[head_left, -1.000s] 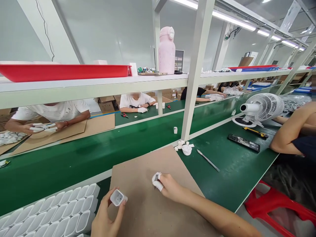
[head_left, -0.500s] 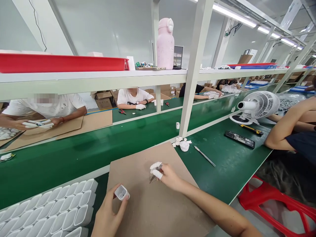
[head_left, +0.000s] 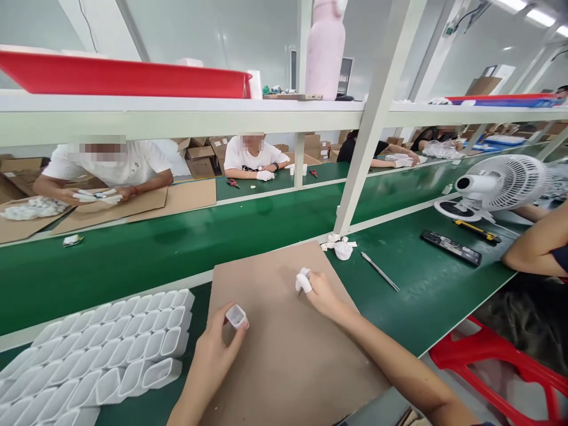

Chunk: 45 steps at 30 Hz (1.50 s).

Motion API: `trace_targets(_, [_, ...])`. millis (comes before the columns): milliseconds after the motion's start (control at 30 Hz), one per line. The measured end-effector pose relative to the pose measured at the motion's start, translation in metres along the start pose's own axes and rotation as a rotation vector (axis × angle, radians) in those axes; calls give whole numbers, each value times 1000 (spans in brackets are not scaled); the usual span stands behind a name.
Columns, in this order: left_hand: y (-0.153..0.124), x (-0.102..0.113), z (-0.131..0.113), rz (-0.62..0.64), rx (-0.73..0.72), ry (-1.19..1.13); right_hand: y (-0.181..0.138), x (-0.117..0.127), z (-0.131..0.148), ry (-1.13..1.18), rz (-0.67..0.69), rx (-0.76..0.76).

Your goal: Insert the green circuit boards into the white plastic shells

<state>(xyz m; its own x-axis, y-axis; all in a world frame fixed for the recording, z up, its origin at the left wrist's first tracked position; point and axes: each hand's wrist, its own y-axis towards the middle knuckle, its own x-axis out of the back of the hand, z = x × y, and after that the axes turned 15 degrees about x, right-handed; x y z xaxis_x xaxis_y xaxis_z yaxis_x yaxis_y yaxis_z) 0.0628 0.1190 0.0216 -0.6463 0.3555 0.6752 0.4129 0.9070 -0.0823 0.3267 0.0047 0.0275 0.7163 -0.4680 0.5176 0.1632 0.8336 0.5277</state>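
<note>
My left hand [head_left: 217,343] grips a small white square plastic housing [head_left: 236,318] between thumb and fingers, its open end facing up toward me. Something greyish shows on the inside floor, too small to make out. To the right, over the cardboard sheet [head_left: 275,355], my right hand [head_left: 317,290] has white finger cots on its fingertips. Its fingers are closed round metal tweezers [head_left: 306,274], mostly hidden by the hand. Left of my left hand stand rows of similar white housings [head_left: 171,342], open ends up.
Another pair of tweezers [head_left: 380,272] lies right of the cardboard, near a small white cup [head_left: 343,249] with white scraps. Beyond are a black device [head_left: 451,248], a yellow cutter [head_left: 477,231] and a fan [head_left: 506,183]. A post [head_left: 377,118] carries the shelf. Several people sit around.
The camera view has shifted, so the scene sits further right. My right hand has turned, and the tweezers' tips, visible before, are now mostly hidden. My left hand keeps its hold on the housing.
</note>
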Motion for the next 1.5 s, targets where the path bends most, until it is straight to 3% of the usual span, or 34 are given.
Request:
trace_targets(333, [-2, -3, 1, 62, 13, 21, 6, 11, -7, -7, -45, -29])
trace_targets(633, [-2, -6, 2, 72, -6, 51, 10, 26, -25, -5, -204, -97])
trace_targets(767, [-2, -5, 0, 87, 5, 56, 14, 50, -36, 24, -381, -192])
trace_targets(933, [-2, -6, 0, 111, 15, 78, 14, 94, -76, 66, -697, -429])
trace_targets(1100, [-1, -8, 2, 98, 16, 80, 8, 111, -115, 171, -884, -649])
trace_targets(1300, [2, -8, 5, 93, 32, 90, 4, 112, -130, 248, -946, -753])
trace_targets(1500, [3, -7, 7, 81, 24, 104, 4, 111, -127, 265, -930, -741])
